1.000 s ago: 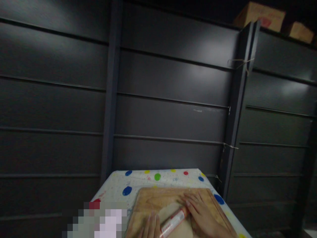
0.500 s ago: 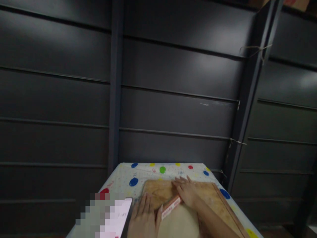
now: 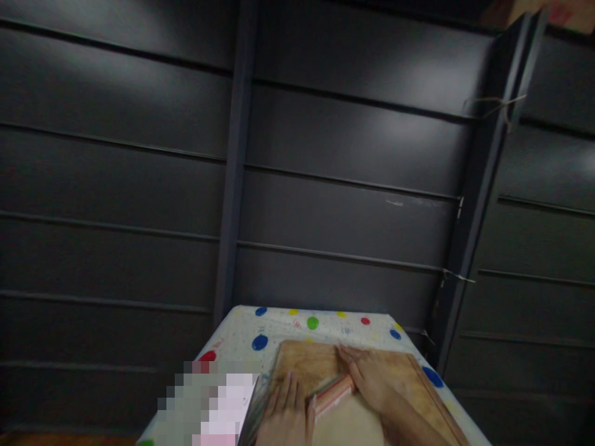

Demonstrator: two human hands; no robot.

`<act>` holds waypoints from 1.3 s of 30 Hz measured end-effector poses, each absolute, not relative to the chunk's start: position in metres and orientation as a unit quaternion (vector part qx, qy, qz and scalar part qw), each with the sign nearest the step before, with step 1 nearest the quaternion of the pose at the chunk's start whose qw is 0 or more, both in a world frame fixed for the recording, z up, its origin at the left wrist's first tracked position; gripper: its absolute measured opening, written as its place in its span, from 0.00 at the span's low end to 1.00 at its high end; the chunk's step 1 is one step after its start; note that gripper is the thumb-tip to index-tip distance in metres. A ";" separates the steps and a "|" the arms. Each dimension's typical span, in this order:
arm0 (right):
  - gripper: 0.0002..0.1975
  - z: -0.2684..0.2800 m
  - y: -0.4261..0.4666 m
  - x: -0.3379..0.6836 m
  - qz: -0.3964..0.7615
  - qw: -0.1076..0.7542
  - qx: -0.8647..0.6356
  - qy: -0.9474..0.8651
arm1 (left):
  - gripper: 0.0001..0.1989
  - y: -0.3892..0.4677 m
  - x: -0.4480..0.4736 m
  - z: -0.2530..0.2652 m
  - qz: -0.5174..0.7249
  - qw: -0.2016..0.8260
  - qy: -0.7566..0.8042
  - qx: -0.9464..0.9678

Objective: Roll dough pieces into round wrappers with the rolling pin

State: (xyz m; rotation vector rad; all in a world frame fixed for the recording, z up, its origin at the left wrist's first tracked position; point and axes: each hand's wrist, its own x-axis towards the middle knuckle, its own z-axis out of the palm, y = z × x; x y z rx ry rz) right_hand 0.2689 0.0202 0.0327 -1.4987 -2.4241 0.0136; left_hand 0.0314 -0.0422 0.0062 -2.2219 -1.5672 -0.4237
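A wooden rolling pin [image 3: 333, 395] with a reddish label-like band lies slantwise over a pale, flat sheet of dough [image 3: 349, 426]. Both are on a wooden board [image 3: 304, 359]. My left hand [image 3: 284, 406] rests at the pin's near left end, fingers stretched forward and thumb apart. At the far right end, my right hand [image 3: 372, 376] lies across the pin with its fingers extended past it. The palms cover the pin's ends, and the frame's bottom edge cuts off the dough's near side.
Under the board, a white tablecloth [image 3: 279, 322] with coloured dots covers the table. A phone-like device [image 3: 248, 406], partly pixelated, lies left of my left hand. Behind the table rises a dark panelled wall [image 3: 344, 217] with upright posts; a cardboard box [image 3: 553, 15] shows at top right.
The whole view has shifted, so the table and wall appear slightly farther right. Both hands stay at the ends of the rolling pin, whose visible label has turned.
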 end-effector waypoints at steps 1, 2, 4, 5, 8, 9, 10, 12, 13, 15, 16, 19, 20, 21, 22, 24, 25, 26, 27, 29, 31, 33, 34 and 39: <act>0.26 0.034 0.029 0.263 -0.011 0.126 -0.525 -0.842 | 0.21 -0.040 0.029 0.016 -0.153 0.188 -0.560 -0.792; 0.25 0.035 0.039 0.256 -0.022 0.110 -0.529 -0.841 | 0.21 -0.037 0.026 0.026 -0.152 0.183 -0.566 -0.790; 0.26 0.037 0.058 0.243 -0.031 0.095 -0.535 -0.839 | 0.21 -0.030 0.020 0.046 -0.136 0.164 -0.577 -0.789; 0.26 0.038 0.065 0.238 -0.031 0.093 -0.537 -0.838 | 0.20 -0.026 0.017 0.053 -0.127 0.156 -0.578 -0.791; 0.27 0.040 0.068 0.234 -0.031 0.085 -0.542 -0.836 | 0.20 -0.020 0.014 0.062 -0.104 0.139 -0.572 -0.802; 0.27 0.040 0.063 0.236 -0.030 0.084 -0.542 -0.836 | 0.21 -0.021 0.014 0.061 -0.101 0.134 -0.572 -0.803; 0.27 0.040 0.054 0.240 -0.030 0.080 -0.542 -0.836 | 0.22 -0.023 0.014 0.058 -0.101 0.129 -0.572 -0.804; 0.26 0.038 0.032 0.252 -0.024 0.089 -0.541 -0.836 | 0.23 -0.030 0.014 0.050 -0.115 0.117 -0.567 -0.807; 0.26 0.037 0.019 0.259 -0.018 0.099 -0.540 -0.836 | 0.23 -0.034 0.014 0.045 -0.130 0.111 -0.557 -0.813; 0.28 0.035 -0.004 0.273 0.035 0.182 -0.527 -0.830 | 0.22 -0.040 0.013 0.037 -0.168 0.107 -0.528 -0.825; 0.28 0.034 -0.013 0.279 0.054 0.196 -0.520 -0.830 | 0.23 -0.042 0.012 0.034 -0.185 0.110 -0.514 -0.830; 0.28 0.033 -0.025 0.290 0.090 0.212 -0.496 -0.837 | 0.23 -0.038 0.011 0.026 -0.208 0.122 -0.503 -0.830; 0.28 0.033 -0.023 0.291 0.093 0.213 -0.492 -0.839 | 0.22 -0.035 0.011 0.025 -0.205 0.122 -0.506 -0.829; 0.28 0.034 -0.019 0.290 0.092 0.211 -0.490 -0.840 | 0.20 -0.030 0.011 0.025 -0.200 0.119 -0.513 -0.826; 0.28 0.034 -0.012 0.288 0.088 0.206 -0.491 -0.842 | 0.19 -0.025 0.012 0.026 -0.194 0.116 -0.525 -0.821; 0.27 0.036 0.005 0.283 0.068 0.180 -0.496 -0.847 | 0.19 -0.013 0.014 0.030 -0.181 0.116 -0.548 -0.808; 0.27 0.036 0.015 0.280 0.050 0.158 -0.501 -0.849 | 0.19 -0.008 0.015 0.033 -0.173 0.119 -0.557 -0.803; 0.26 0.037 0.026 0.277 0.029 0.137 -0.508 -0.850 | 0.19 -0.002 0.015 0.036 -0.167 0.124 -0.563 -0.800; 0.26 0.038 0.035 0.274 0.009 0.117 -0.512 -0.851 | 0.19 0.003 0.015 0.039 -0.165 0.129 -0.563 -0.799; 0.27 0.039 0.053 0.269 -0.019 0.090 -0.524 -0.846 | 0.20 0.012 0.015 0.046 -0.166 0.133 -0.557 -0.802; 0.27 0.041 0.064 0.265 -0.029 0.079 -0.538 -0.839 | 0.20 0.017 0.014 0.051 -0.176 0.131 -0.554 -0.803; 0.26 0.043 0.069 0.263 -0.031 0.076 -0.546 -0.834 | 0.20 0.018 0.013 0.053 -0.181 0.128 -0.550 -0.805; 0.26 0.044 0.068 0.263 -0.031 0.077 -0.547 -0.833 | 0.20 0.017 0.014 0.053 -0.181 0.127 -0.548 -0.807; 0.26 0.035 0.032 0.273 0.009 0.139 -0.519 -0.843 | 0.19 -0.008 0.021 0.039 -0.201 0.122 -0.561 -0.793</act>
